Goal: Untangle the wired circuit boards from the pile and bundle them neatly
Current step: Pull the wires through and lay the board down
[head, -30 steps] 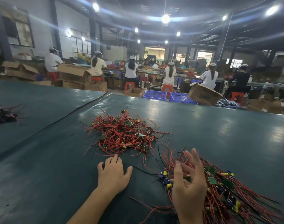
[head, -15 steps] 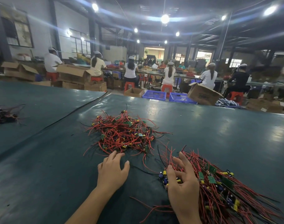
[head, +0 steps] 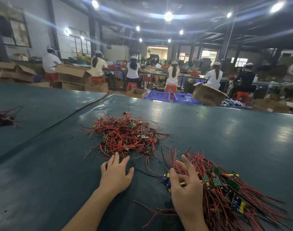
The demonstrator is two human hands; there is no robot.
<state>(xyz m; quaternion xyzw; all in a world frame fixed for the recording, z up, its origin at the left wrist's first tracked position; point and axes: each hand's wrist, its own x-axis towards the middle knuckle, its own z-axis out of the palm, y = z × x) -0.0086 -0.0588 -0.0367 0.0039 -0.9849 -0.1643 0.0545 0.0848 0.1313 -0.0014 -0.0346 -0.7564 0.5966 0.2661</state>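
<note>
A tangled pile [head: 125,135] of small green circuit boards with red wires lies in the middle of the dark green table [head: 226,130]. My left hand [head: 115,175] rests flat just in front of it, fingers spread, fingertips touching its nearest wires. At the lower right lies a more aligned bundle [head: 229,194] of wired boards. My right hand [head: 185,187] lies on the bundle's left end with fingers apart, pressing on the boards and wires without closing around them.
A small dark bunch of wires [head: 2,117] lies at the far left of the table. A seam [head: 72,114] runs diagonally across the table cover. Beyond the far edge stand cardboard boxes [head: 207,95], blue crates [head: 157,95] and several seated workers.
My right hand has come down from a raised pose onto the bundle's left end. My left hand has slid slightly forward toward the tangled pile.
</note>
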